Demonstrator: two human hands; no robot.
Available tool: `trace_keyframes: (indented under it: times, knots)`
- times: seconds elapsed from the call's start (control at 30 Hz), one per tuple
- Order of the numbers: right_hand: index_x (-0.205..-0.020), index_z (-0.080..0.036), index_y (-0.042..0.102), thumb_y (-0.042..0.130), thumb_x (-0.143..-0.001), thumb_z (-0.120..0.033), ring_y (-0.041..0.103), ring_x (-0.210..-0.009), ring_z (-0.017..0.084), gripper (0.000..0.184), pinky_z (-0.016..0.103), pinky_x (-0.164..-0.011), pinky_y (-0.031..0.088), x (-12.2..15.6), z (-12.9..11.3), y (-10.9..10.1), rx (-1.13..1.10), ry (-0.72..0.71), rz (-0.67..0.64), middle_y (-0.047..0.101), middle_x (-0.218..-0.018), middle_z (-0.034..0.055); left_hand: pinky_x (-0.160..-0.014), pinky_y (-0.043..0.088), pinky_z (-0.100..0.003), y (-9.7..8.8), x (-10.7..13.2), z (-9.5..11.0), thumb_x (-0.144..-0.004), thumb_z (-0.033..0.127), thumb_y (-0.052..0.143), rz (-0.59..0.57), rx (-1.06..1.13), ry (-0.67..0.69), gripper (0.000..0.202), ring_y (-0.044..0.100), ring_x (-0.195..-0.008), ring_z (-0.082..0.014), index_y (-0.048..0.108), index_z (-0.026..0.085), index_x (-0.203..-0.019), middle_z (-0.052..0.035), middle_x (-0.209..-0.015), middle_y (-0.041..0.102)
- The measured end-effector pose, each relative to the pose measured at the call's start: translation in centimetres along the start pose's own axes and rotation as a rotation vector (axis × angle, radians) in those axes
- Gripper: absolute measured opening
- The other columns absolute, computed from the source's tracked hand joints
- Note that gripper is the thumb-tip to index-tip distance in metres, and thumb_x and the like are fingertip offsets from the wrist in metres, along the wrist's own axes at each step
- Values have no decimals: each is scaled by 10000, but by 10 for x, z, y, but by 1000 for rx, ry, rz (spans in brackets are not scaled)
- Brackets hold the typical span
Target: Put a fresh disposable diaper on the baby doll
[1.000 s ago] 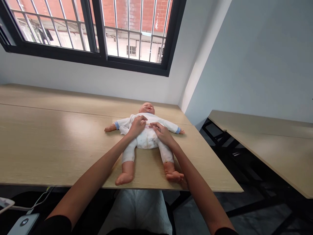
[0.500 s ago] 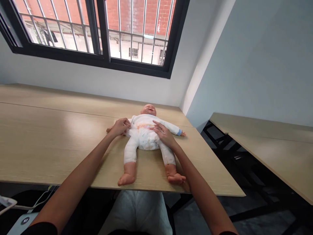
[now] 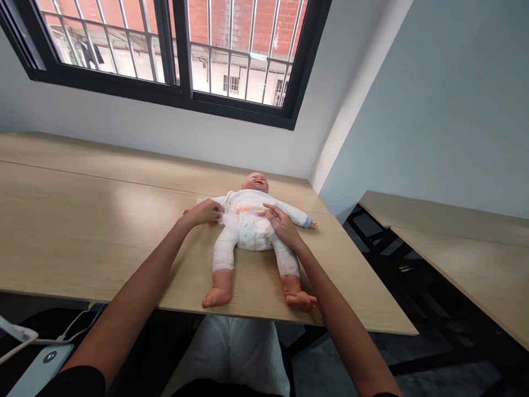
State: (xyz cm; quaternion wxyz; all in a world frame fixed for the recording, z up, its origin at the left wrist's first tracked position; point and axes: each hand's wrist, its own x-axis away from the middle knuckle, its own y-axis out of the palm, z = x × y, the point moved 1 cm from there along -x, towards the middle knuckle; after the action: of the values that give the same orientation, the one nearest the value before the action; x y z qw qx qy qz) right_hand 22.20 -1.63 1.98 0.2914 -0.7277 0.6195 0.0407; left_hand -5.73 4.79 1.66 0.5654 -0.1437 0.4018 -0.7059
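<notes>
A baby doll lies on its back on a light wooden table, its legs toward me. A white bodysuit covers its torso, legs and arms, and a printed diaper shows at its belly. My left hand grips the bunched white sleeve at the doll's arm, hiding most of that arm. My right hand rests on the doll's belly with its fingers apart. The far sleeve has a blue cuff.
The doll lies near the table's front edge. A second wooden table on black legs stands at the right. A phone with a white cable sits at lower left. A barred window is above the table.
My left hand has moved left, off the doll's chest and out along its arm, taking the white sleeve with it. My right hand stays on the belly, and the view has shifted slightly.
</notes>
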Motion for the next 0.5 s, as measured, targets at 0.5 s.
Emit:
trace_keyframes:
  times: [0.5]
  knots:
    - [-1337, -209, 546, 485, -947, -383, 515, -1233, 219, 431, 419, -1067, 376, 0, 5, -1, 135, -78, -48, 667, -1180, 40, -599, 275, -268, 13, 0, 8, -711, 290, 611, 205, -45, 6, 282, 433, -611, -161, 366, 201, -604, 11, -600, 465]
